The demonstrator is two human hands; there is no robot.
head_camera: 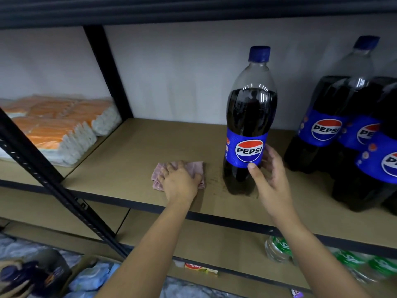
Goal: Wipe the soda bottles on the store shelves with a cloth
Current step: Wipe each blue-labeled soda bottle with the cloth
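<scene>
A tall Pepsi bottle with a blue cap and blue label stands upright on the brown shelf board. My right hand curls round its lower right side, thumb on the front just below the label. My left hand lies on a folded pink cloth that rests flat on the board left of the bottle; its fingers curl over the cloth. Several more Pepsi bottles stand packed together at the right.
A black slanted upright and a rear post divide the shelf from a bay of orange and white packets. Green-labelled bottles and a toothpaste box sit on the lower shelf. Dust specks lie around the bottle's base.
</scene>
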